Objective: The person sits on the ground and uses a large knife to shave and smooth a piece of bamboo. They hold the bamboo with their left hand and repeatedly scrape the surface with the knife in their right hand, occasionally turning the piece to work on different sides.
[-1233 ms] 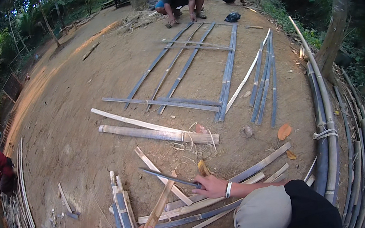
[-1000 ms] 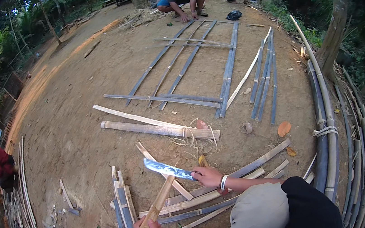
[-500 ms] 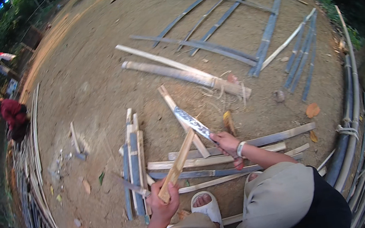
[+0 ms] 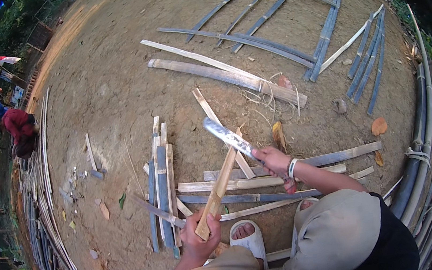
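My left hand [image 4: 200,238] is closed around the lower end of a split bamboo strip [image 4: 220,187], which slants up and away to the right. A narrow dark piece with a pale end [image 4: 155,211] juts out left of that hand; whether the hand grips it I cannot tell. My right hand [image 4: 273,163] grips a machete [image 4: 229,137] by its handle. Its bright blade points up and left, crossing the strip's upper end, where a thin sliver [image 4: 240,127] stands out. Beneath the blade, another pale bamboo piece [image 4: 207,106] lies on the ground.
Bamboo strips [image 4: 163,179] lie stacked left of my feet, with more strips [image 4: 265,181] across in front. A thick bamboo length [image 4: 203,77] lies farther off, beyond it a strip frame [image 4: 276,6]. Long poles [image 4: 419,126] line the right. A person [image 4: 16,124] is at far left.
The machete blade has moved up along the bamboo strip to its far end, its tip now more to the left. The strip's far end is raised slightly. The whole view has shifted a little.
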### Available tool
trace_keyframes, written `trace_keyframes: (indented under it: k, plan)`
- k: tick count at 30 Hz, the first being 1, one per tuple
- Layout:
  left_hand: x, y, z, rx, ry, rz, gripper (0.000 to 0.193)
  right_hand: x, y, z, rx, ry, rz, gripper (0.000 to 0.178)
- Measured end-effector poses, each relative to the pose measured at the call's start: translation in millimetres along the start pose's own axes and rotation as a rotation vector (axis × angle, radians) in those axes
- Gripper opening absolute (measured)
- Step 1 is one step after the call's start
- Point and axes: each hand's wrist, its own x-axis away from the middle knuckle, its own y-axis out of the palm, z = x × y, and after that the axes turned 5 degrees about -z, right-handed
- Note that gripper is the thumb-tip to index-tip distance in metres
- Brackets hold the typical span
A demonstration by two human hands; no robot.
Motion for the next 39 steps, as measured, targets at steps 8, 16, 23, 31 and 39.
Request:
trace_keyframes:
  k: [8, 16, 23, 31, 39]
  plan:
    - [1, 4, -4, -0.046, 0.053, 0.027, 0.016, 18, 12, -10, -0.004, 0.005, -0.054, 0.047]
    - [2, 2, -2, -0.103, 0.096, 0.002, 0.017, 49, 37, -14, 0.062, -0.016, -0.158, 0.048]
    - [4, 9, -1, -0.056, 0.064, 0.054, 0.018, 72, 54, -25, 0.091, -0.007, -0.254, 0.048]
    - [3, 9, 2, -0.062, 0.073, 0.067, 0.018, 91, 72, -41, 0.125, -0.107, -0.346, 0.051]
    - [7, 10, 1, -0.118, 0.113, 0.049, 0.018, 109, 67, -51, 0.394, -0.273, -0.391, 0.051]
